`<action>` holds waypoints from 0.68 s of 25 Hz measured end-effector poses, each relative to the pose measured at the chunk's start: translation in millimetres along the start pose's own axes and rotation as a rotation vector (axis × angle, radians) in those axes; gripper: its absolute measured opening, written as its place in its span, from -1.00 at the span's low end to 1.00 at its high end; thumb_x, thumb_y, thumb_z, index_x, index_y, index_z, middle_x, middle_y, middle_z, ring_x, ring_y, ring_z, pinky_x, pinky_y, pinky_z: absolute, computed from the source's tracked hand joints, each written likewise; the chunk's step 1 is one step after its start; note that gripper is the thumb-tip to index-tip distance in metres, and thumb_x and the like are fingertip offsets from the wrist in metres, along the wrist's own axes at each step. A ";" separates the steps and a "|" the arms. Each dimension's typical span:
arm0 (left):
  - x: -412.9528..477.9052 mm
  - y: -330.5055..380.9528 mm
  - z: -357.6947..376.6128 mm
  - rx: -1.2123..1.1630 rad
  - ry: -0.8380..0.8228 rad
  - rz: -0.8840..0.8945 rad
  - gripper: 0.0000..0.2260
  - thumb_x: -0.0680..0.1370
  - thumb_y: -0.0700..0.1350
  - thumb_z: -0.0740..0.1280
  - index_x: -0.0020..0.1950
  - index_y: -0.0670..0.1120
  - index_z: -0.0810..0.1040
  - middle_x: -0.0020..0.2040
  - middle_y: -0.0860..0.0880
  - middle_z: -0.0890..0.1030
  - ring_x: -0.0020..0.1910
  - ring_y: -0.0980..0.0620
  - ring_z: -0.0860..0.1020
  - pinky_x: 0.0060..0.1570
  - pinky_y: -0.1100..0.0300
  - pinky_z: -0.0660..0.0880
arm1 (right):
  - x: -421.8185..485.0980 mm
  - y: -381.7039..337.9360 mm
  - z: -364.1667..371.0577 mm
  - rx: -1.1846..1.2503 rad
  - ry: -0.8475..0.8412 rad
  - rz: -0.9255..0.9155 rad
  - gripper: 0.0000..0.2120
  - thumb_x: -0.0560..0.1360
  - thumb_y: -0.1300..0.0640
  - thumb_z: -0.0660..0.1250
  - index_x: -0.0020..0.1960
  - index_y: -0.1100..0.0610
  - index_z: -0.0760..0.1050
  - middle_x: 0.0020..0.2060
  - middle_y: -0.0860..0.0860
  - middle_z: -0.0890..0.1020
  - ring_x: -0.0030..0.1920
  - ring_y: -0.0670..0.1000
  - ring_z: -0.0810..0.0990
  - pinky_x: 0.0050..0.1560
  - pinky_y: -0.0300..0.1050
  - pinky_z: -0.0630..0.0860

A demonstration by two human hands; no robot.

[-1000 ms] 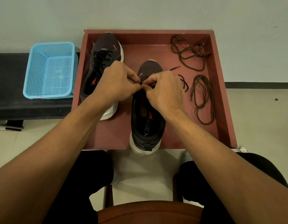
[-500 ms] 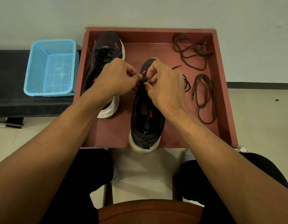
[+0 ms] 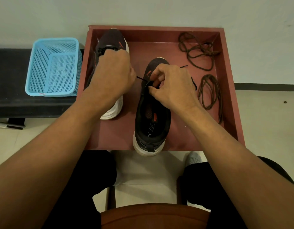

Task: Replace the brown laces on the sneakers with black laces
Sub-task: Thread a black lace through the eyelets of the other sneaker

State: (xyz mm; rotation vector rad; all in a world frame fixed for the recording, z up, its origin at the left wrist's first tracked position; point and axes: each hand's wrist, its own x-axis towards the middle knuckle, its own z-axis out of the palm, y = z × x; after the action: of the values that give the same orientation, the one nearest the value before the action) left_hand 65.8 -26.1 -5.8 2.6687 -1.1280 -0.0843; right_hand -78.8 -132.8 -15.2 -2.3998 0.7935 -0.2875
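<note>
Two black sneakers stand in a reddish-brown tray (image 3: 159,34). The near sneaker (image 3: 151,123) sits at the tray's front edge, its heel over the rim. My right hand (image 3: 172,86) pinches the sneaker's eyelet flap near the toe. A black lace (image 3: 140,78) runs taut from that flap to my left hand (image 3: 113,75), which grips its end. The lace's other end (image 3: 184,66) pokes out behind my right hand. The far sneaker (image 3: 112,42), laced in black, is partly hidden by my left hand. Two brown laces lie loose, one (image 3: 196,52) at the back right, one (image 3: 210,95) along the right side.
A light blue plastic basket (image 3: 53,68) sits on a black bench (image 3: 9,96) left of the tray. My knees in black trousers and a brown chair edge (image 3: 154,215) fill the bottom of the view. A pale wall stands behind the tray.
My left hand has moved left and away from my right hand, drawing the black lace out of the near sneaker. My right hand stays on the eyelet flap.
</note>
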 end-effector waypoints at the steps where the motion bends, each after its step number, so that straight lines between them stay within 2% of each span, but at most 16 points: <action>1: -0.1 -0.5 -1.5 0.061 0.034 0.022 -0.81 0.59 -0.09 0.28 0.02 -0.17 0.63 -0.09 -0.21 0.65 -0.15 -0.19 0.62 -0.13 0.01 0.55 | 0.4 1.0 -1.7 0.003 -0.018 0.000 -0.75 0.41 -0.02 0.59 0.05 -0.08 0.66 -0.22 -0.18 0.67 -0.15 -0.12 0.65 0.08 0.04 0.63; 3: -1.0 2.7 -4.2 0.112 0.041 0.114 -0.83 0.57 -0.13 0.31 0.05 -0.17 0.64 -0.01 -0.21 0.63 -0.07 -0.24 0.60 -0.09 -0.09 0.58 | 1.6 2.5 -4.6 0.017 -0.053 -0.004 -0.72 0.41 0.00 0.60 0.09 -0.07 0.65 -0.22 -0.19 0.68 -0.18 -0.18 0.64 0.03 -0.07 0.64; 6: -4.1 10.6 -4.1 0.039 -0.109 0.320 -0.79 0.52 -0.18 0.38 0.14 -0.09 0.70 0.09 -0.15 0.63 0.06 -0.20 0.60 0.06 -0.17 0.59 | 3.9 5.2 -6.3 0.057 -0.074 -0.005 -0.69 0.40 0.04 0.62 0.10 -0.05 0.63 -0.25 -0.19 0.68 -0.23 -0.21 0.64 -0.01 -0.14 0.65; 7: -3.9 10.2 -2.9 0.021 -0.156 0.334 -0.78 0.51 -0.17 0.39 0.12 -0.05 0.72 0.07 -0.12 0.65 0.06 -0.19 0.61 0.06 -0.17 0.60 | 4.7 5.9 -6.3 0.064 -0.075 -0.005 -0.68 0.40 0.04 0.63 0.09 -0.05 0.63 -0.26 -0.20 0.68 -0.23 -0.23 0.64 -0.02 -0.15 0.65; 10: -3.6 8.3 -2.9 -0.008 -0.150 0.261 -0.89 0.52 -0.08 0.46 0.01 0.02 0.75 -0.08 -0.09 0.70 -0.03 -0.17 0.65 0.00 -0.14 0.64 | 6.7 7.6 -8.0 0.061 -0.090 -0.019 -0.68 0.39 0.01 0.64 0.08 -0.05 0.62 -0.27 -0.21 0.67 -0.23 -0.24 0.63 0.01 -0.13 0.64; 13: -4.8 8.0 -8.4 -0.027 -0.092 0.220 -0.95 0.52 -0.07 0.50 -0.06 -0.01 0.75 -0.17 -0.07 0.70 -0.09 -0.14 0.66 0.01 -0.11 0.64 | 7.9 10.4 -12.3 0.054 -0.133 -0.034 -0.67 0.38 0.00 0.64 0.08 -0.04 0.62 -0.24 -0.20 0.69 -0.19 -0.22 0.64 0.06 -0.09 0.63; 17: -0.5 1.2 -8.0 0.207 0.038 0.124 -0.88 0.53 -0.13 0.45 0.04 -0.11 0.71 -0.06 -0.21 0.68 -0.05 -0.25 0.63 -0.07 -0.10 0.61 | 9.6 17.0 -18.1 0.044 -0.144 -0.022 -0.65 0.37 -0.06 0.65 0.08 -0.04 0.62 -0.21 -0.20 0.69 -0.19 -0.24 0.59 -0.01 -0.16 0.59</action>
State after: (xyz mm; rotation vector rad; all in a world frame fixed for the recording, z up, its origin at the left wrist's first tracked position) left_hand 65.8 -25.0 2.2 2.7546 -1.3542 0.1116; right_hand -86.0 -158.0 -10.6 -2.3589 0.6883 -0.1371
